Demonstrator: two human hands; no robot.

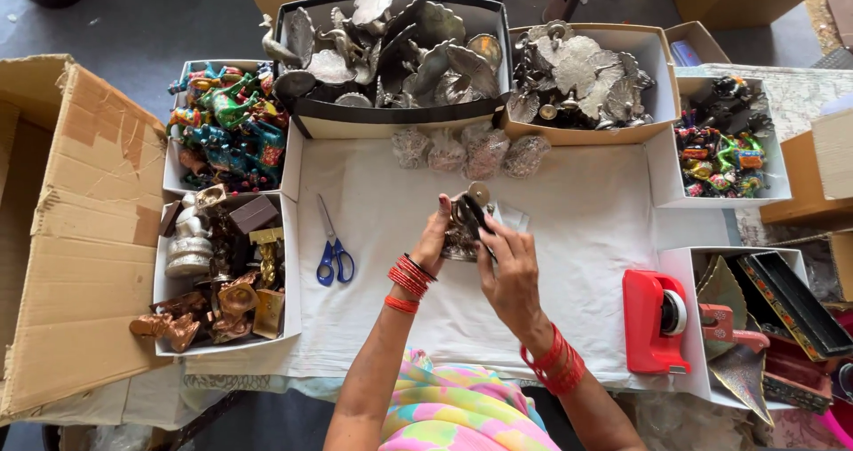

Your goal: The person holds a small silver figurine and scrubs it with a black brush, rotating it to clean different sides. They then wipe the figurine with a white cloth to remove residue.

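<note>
Nearest the camera, two bare forearms with red bangles rise over the white-covered worktop [391, 309]. The left hand [434, 238] is closed around the side of a small silver metal figurine [462, 233], held above the middle of the cloth. The right hand [508, 269] grips the same figurine from the other side, its fingers pinched at the top, where a thin dark piece is held against the metal; what that piece is cannot be told. To the person's right, at the cloth's edge, stands a red tape dispenser [649, 322], and just beyond it an open white box [689, 264] holding flat dark items. To the left, blue-handled scissors [332, 254] lie closed on the cloth, well apart from the hands. Beside them a white box [293, 318] holds copper and brass-coloured figures. Further on, four small clear bags [471, 151] with silvery contents lie in a row along the far edge of the cloth. Behind them sit a black-rimmed box of silver peacock figures [391, 47] and a tan box of silver pieces [582, 78]. Boxes of painted figures flank them, one left [227, 122] and one right [720, 153]. A large cardboard carton [84, 229] stands open at far left.
</note>
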